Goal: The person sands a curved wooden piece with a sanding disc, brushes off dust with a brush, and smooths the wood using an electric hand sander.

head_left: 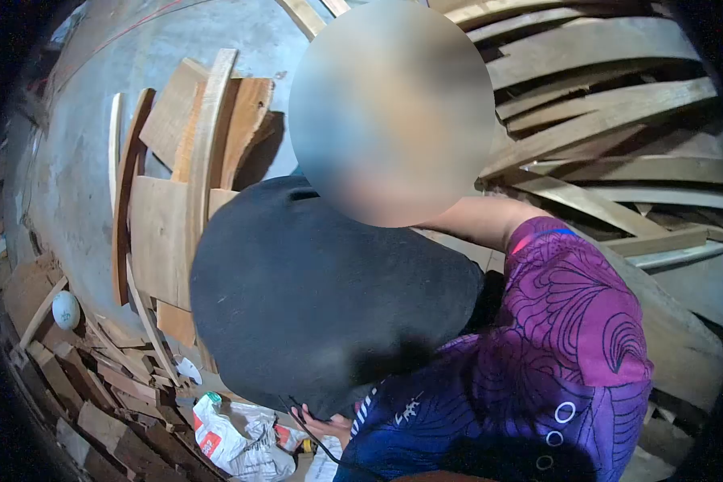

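Observation:
My left hand [335, 428] shows only in part at the bottom, with curled fingers around a thin black cable [353, 466], beside the lower edge of a large piece of dark cloth [329, 297]. A bare forearm [482, 219] comes out of the purple patterned sleeve [574, 297] on the right and runs behind a round blurred patch [392, 112]. The patch hides my right hand and whatever it touches.
Curved wooden boards [594, 52] are piled at the upper right. More planks [159, 233] lie on the grey floor [80, 177] at the left. Wood offcuts [112, 434] fill the lower left, near a pale round object [66, 310]. A crumpled white bag [245, 442] lies at the bottom.

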Action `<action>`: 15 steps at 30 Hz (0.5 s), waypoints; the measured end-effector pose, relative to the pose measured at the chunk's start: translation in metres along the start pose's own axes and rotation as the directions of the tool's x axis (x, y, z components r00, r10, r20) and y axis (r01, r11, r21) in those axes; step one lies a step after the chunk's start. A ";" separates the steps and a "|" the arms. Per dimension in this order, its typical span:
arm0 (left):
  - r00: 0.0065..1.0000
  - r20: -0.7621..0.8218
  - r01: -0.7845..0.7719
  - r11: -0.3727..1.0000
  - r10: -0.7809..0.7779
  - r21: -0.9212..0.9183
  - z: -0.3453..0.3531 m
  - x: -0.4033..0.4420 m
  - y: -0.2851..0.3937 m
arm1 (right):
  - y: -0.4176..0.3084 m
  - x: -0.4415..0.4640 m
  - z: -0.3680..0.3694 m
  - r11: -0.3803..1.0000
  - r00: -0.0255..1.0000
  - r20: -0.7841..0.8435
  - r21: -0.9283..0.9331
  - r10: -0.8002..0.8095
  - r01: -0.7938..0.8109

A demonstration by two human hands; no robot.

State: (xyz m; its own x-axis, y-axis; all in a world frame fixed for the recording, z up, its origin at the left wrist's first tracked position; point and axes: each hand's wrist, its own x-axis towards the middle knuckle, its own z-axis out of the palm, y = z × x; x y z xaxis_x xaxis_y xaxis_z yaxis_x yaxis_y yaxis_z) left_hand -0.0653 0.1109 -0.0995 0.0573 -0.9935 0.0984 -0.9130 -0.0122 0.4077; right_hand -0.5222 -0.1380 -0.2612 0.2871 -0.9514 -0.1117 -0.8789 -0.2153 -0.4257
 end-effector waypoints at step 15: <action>0.994 0.034 -0.103 0.988 0.100 0.111 -0.011 0.017 0.011 | 0.018 -0.017 -0.026 0.912 0.914 -0.014 0.077 0.406 -0.404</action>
State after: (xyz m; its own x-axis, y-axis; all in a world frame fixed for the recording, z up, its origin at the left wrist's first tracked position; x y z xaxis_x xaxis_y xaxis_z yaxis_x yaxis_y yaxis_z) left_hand -0.0700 0.0951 -0.0833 -0.0480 -0.9931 0.1073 -0.9532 0.0776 0.2923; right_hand -0.5526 -0.1310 -0.2438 -0.1000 -0.9599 -0.2620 -0.8877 0.2051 -0.4122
